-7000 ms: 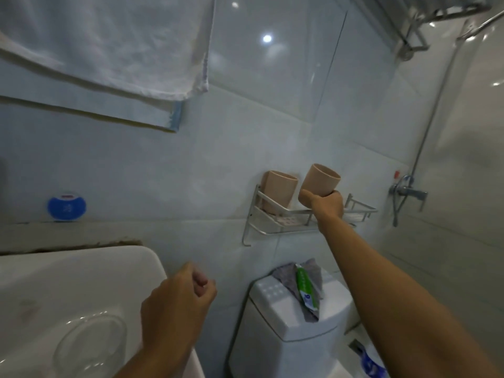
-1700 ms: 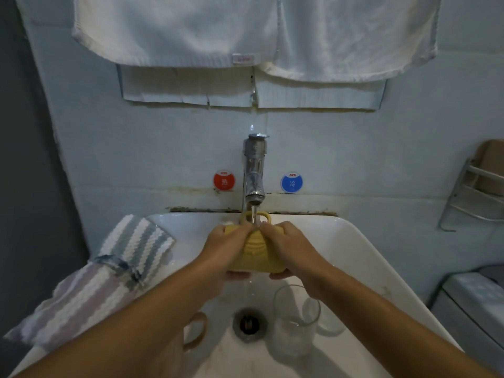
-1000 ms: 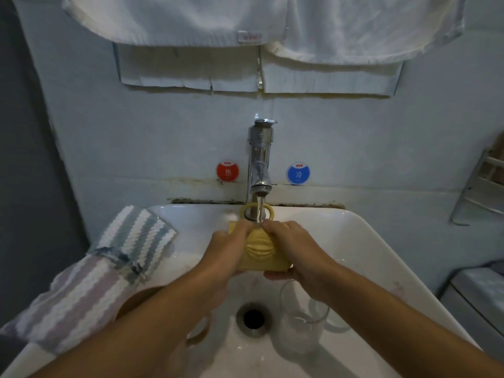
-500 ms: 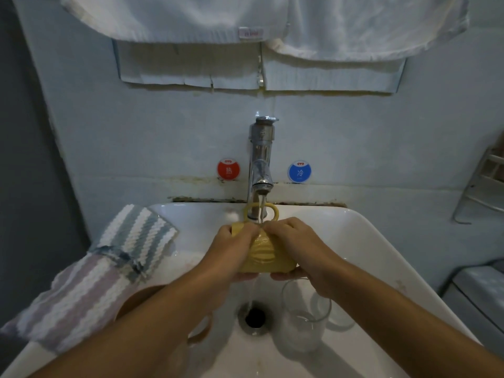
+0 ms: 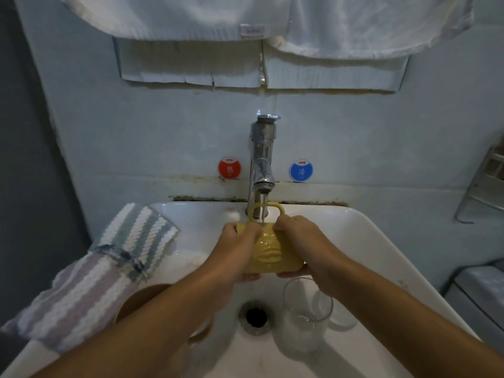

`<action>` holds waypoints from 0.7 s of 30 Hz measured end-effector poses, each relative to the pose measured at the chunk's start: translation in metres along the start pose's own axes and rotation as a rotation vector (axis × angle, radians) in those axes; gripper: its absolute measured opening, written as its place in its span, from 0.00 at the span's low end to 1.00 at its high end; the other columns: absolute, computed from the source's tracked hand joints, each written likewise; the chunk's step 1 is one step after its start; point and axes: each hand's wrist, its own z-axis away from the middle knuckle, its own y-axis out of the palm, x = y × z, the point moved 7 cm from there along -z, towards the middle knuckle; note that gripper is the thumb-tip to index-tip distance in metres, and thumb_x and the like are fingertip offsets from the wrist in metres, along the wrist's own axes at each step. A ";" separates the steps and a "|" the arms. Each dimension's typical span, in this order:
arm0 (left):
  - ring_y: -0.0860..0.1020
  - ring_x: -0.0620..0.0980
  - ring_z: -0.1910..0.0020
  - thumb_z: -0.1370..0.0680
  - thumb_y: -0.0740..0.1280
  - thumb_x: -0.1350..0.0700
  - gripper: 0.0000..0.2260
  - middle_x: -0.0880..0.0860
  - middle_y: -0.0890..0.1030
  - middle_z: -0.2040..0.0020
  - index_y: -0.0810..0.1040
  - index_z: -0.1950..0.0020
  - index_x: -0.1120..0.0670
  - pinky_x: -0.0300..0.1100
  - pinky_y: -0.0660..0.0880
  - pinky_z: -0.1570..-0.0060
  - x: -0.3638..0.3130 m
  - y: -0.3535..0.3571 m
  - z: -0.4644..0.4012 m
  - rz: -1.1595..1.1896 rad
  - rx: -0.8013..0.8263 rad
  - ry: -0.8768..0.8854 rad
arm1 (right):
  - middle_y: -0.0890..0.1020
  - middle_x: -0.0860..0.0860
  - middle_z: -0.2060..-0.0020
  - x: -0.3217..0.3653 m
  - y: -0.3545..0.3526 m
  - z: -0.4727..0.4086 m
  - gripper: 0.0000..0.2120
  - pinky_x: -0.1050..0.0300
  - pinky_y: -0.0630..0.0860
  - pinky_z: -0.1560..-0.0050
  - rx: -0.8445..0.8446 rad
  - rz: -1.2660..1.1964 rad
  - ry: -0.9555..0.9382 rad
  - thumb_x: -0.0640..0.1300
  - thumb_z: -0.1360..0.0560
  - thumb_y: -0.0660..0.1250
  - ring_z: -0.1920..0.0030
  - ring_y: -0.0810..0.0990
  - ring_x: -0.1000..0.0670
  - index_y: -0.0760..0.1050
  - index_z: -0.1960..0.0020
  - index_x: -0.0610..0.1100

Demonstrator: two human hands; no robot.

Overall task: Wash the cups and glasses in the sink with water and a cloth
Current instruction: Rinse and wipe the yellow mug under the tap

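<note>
Under the tap [image 5: 262, 170], both hands grip the sideways yellow mug [image 5: 268, 253], handle up.

Not much room in that sink [image 5: 362, 230]. The tap [image 5: 262, 165] stuck out over the back edge, with a yellow mug [image 5: 268, 253] held right under it. A glass [image 5: 306, 315] stood just right of the drain [image 5: 255, 317], and a brown cup [image 5: 141, 301] sat toward the front left. A striped cloth [image 5: 109, 268] covered the left rim. The back right slope was bare.
</note>
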 end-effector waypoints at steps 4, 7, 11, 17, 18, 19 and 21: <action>0.78 0.57 0.45 0.17 0.53 0.45 0.16 0.58 0.76 0.41 0.69 0.34 0.51 0.51 0.82 0.54 0.005 -0.003 -0.001 0.035 -0.043 -0.044 | 0.75 0.46 0.47 0.001 0.000 0.002 0.07 0.49 0.82 0.52 -0.028 -0.045 0.036 0.51 0.17 0.55 0.47 0.77 0.44 0.69 0.49 0.50; 0.78 0.57 0.44 0.17 0.55 0.46 0.16 0.57 0.76 0.40 0.68 0.33 0.51 0.52 0.82 0.51 0.003 -0.003 -0.001 0.040 -0.041 -0.029 | 0.75 0.46 0.47 0.000 -0.001 0.003 0.07 0.50 0.82 0.54 -0.040 -0.057 0.036 0.51 0.17 0.54 0.47 0.77 0.44 0.67 0.51 0.51; 0.77 0.55 0.43 0.21 0.65 0.45 0.19 0.53 0.75 0.39 0.67 0.33 0.48 0.53 0.81 0.47 0.000 0.000 0.000 0.023 0.007 0.004 | 0.75 0.49 0.48 0.000 -0.001 0.001 0.10 0.51 0.82 0.53 -0.014 -0.010 -0.002 0.52 0.18 0.58 0.49 0.77 0.47 0.68 0.40 0.50; 0.78 0.55 0.44 0.19 0.62 0.44 0.15 0.54 0.77 0.41 0.71 0.34 0.48 0.53 0.81 0.48 -0.002 -0.001 -0.002 -0.004 0.017 0.040 | 0.75 0.48 0.47 -0.002 0.001 0.002 0.12 0.50 0.83 0.54 -0.010 -0.044 0.043 0.52 0.19 0.60 0.49 0.78 0.46 0.69 0.39 0.49; 0.78 0.56 0.45 0.18 0.59 0.45 0.14 0.55 0.77 0.41 0.73 0.35 0.48 0.54 0.81 0.49 -0.003 -0.002 -0.003 -0.006 0.001 0.043 | 0.75 0.47 0.47 -0.002 0.001 0.002 0.11 0.49 0.83 0.53 -0.015 -0.052 0.048 0.52 0.19 0.59 0.49 0.77 0.45 0.69 0.40 0.49; 0.78 0.57 0.45 0.17 0.57 0.45 0.13 0.56 0.77 0.41 0.74 0.36 0.48 0.54 0.81 0.49 -0.003 -0.003 -0.004 -0.003 -0.019 0.039 | 0.75 0.47 0.47 -0.002 0.001 0.002 0.09 0.49 0.83 0.53 -0.023 -0.062 0.050 0.52 0.18 0.59 0.48 0.77 0.45 0.69 0.42 0.49; 0.78 0.57 0.45 0.17 0.55 0.45 0.14 0.56 0.77 0.42 0.73 0.37 0.49 0.55 0.81 0.48 -0.002 -0.005 -0.003 0.010 -0.052 0.014 | 0.75 0.46 0.47 -0.001 0.000 0.003 0.06 0.48 0.83 0.53 -0.046 -0.082 0.060 0.51 0.18 0.57 0.48 0.78 0.44 0.69 0.47 0.50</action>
